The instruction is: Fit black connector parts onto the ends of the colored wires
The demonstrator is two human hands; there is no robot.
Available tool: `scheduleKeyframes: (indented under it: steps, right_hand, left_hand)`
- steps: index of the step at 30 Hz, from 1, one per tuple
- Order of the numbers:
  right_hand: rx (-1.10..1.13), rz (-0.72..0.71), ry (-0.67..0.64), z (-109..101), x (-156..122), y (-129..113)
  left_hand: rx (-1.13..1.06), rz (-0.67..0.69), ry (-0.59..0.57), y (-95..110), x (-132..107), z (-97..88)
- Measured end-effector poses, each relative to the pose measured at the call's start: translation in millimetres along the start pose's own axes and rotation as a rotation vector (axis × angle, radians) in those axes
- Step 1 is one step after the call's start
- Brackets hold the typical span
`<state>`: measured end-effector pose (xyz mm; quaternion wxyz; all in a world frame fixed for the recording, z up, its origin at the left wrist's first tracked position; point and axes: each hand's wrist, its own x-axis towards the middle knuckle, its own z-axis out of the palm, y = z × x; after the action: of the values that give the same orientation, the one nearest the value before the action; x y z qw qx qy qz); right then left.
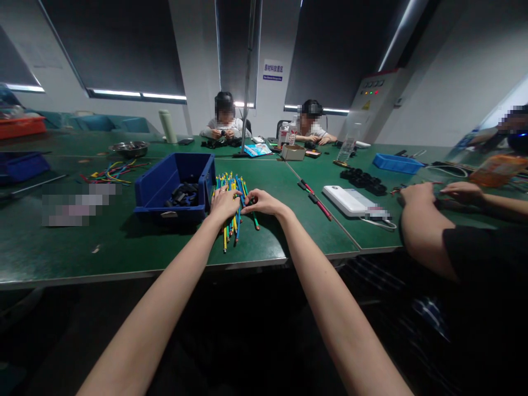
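Observation:
Short coloured wires (235, 220), yellow, blue and green with metal-looking ends, lie in a loose bundle on the green table. My left hand (225, 203) rests over the bundle, its fingers stretched across the wires and touching them. At the right side of the bundle is my right hand (263, 202), fingers curved, with a gap between thumb and forefinger. A green wire (256, 221) sticks out below those fingers; whether they touch it is hard to tell. Just left of my left hand stands a dark blue bin (169, 212) holding black parts (185, 194).
Red-and-black pieces (315, 200) and a white power bank (348, 201) lie to the right. A co-worker's arm (427, 220) reaches over the table there. Loose wires (113, 173) and a metal bowl (129, 148) are at left. Two people sit opposite, beyond a metal pole (246, 93).

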<state>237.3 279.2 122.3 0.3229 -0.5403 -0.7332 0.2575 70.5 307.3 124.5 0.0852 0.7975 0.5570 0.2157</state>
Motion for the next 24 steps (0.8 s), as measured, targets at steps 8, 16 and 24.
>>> scheduleKeyframes:
  steps: [8, 16, 24]
  right_hand:
    - [0.081, -0.025, 0.097, 3, 4, 1]
    - [0.162, -0.016, 0.178, 5, 10, 10]
    - [0.208, -0.072, 0.222, 7, 14, 20]
  left_hand:
    - [-0.024, -0.028, 0.002, 0, 3, 0.7]
    - [-0.026, 0.07, 0.193, 7, -7, -8.7]
    - [-0.065, 0.236, 0.062, 5, -1, -2.7]
